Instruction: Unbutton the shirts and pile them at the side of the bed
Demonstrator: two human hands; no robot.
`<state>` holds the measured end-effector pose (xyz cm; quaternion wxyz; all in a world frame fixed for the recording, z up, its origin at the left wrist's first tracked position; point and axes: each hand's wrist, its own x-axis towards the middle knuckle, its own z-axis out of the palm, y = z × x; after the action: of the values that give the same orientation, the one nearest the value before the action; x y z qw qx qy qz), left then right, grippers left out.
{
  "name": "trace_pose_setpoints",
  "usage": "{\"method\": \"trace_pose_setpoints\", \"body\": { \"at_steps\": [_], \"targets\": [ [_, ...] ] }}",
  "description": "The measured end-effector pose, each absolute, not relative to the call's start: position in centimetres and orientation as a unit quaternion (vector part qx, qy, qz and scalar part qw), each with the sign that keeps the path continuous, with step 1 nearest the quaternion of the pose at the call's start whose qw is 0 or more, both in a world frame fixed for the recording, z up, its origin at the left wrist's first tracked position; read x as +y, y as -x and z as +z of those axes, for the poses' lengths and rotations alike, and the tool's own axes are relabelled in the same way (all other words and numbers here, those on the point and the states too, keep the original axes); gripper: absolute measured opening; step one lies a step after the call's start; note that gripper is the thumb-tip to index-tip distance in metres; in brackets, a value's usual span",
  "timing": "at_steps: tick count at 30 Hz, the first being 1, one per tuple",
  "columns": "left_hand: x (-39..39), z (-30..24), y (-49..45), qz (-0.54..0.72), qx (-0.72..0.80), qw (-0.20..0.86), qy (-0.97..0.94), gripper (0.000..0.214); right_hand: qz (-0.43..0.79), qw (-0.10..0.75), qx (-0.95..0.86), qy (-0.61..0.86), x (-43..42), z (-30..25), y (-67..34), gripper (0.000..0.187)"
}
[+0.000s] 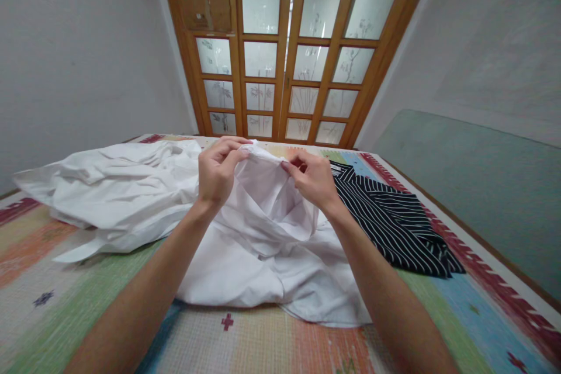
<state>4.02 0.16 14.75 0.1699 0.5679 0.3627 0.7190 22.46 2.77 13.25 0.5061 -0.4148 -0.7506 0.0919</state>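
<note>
A white cloth garment [245, 263], perhaps a shirt, lies spread and rumpled in front of me, its upper edge lifted off the surface. My left hand [219, 166] pinches that raised edge between thumb and fingers. A short way to the right, my right hand [312, 178] grips the same edge, also with thumb and fingertips. Between the hands the fabric hangs down in loose folds. Which part of the garment the edge belongs to, I cannot tell.
Another crumpled white garment [127, 187] lies at the left. On the right rests a folded black garment with white stripes [390, 216]. All are on a colourful striped cloth cover [245, 345]. Beyond stand wooden doors with glass panes [284, 52]; a greenish panel [473, 181] borders the right side.
</note>
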Motion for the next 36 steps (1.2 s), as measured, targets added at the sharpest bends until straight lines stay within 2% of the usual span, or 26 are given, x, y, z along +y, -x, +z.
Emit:
{"method": "trace_pose_setpoints", "body": {
  "at_steps": [2,4,8,10,12,16,22,27,32,36],
  "targets": [
    [0.4,14.7,-3.5,0.688,0.370,0.116,-0.614,0.010,0.063,0.550,-0.716,0.425,2.8,13.6,-22.9,0.023],
    [0.5,14.6,-3.1,0.637,0.395,0.076,-0.658,0.008,0.046,0.548,-0.719,0.426,2.7,13.9,-23.2,0.023],
    [0.4,14.5,-2.9,0.529,0.446,-0.007,-0.722,0.003,0.059,0.402,-0.823,0.398,2.2,14.1,-23.5,0.022],
    [0.3,14.5,-3.0,0.497,0.435,-0.031,-0.750,0.015,0.057,0.349,-0.847,0.396,1.9,14.2,-23.5,0.020],
    [0.2,14.3,-3.3,0.453,0.414,-0.023,-0.789,0.020,0.052,0.333,-0.853,0.399,1.5,14.4,-23.4,0.018],
    [0.3,13.5,-4.2,0.382,0.402,0.025,-0.832,0.010,0.062,0.341,-0.855,0.385,1.1,14.7,-23.3,0.019],
    [0.4,12.5,-5.0,0.380,0.401,0.058,-0.832,0.025,0.082,0.332,-0.858,0.384,1.3,14.8,-23.6,0.016],
    [0.2,12.6,-5.1,0.361,0.396,0.048,-0.843,0.019,0.063,0.325,-0.859,0.389,0.9,14.9,-23.5,0.001],
    [0.3,12.6,-4.9,0.322,0.404,0.023,-0.856,0.018,0.024,0.270,-0.880,0.390,0.6,15.1,-23.5,0.010],
    [0.3,12.7,-4.9,0.343,0.433,-0.007,-0.834,0.011,0.058,0.259,-0.880,0.393,0.9,15.0,-23.6,0.012]
  ]
}}
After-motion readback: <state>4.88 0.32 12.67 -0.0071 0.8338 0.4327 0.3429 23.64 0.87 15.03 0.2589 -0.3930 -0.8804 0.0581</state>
